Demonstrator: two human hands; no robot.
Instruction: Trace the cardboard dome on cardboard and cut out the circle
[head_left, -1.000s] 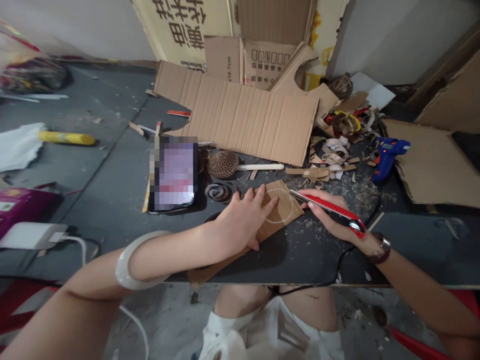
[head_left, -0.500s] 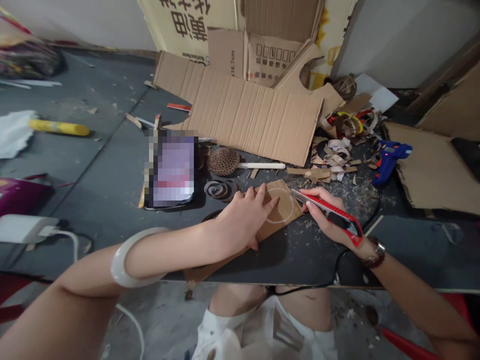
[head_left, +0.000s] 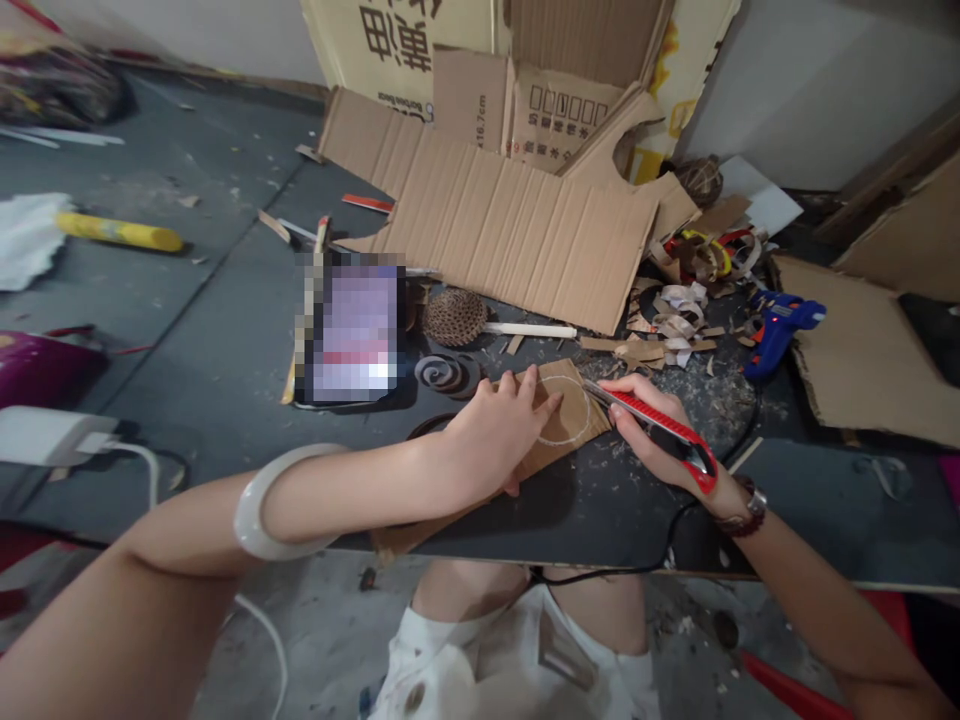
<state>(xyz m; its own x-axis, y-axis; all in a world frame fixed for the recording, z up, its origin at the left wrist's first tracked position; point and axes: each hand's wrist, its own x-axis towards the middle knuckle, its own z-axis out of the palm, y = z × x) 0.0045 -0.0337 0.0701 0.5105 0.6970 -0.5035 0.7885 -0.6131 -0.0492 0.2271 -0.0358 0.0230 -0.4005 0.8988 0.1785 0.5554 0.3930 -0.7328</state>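
Cardboard scrap [head_left: 581,412] under left hand [head_left: 487,435], utility knife [head_left: 660,424] in right hand [head_left: 645,452]

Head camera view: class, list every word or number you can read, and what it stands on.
"16.7cm" on a cardboard flap, running sideways.
Large upside-down Chinese characters on a yellow carton: not surely readable.
Small print below them: too small to read.
Pixelated screen: unreadable.

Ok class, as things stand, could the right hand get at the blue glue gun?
Probably yes. The right hand grips the red utility knife, so it would likely set that down first, but only scattered shavings seem to lie between it and the glue gun.
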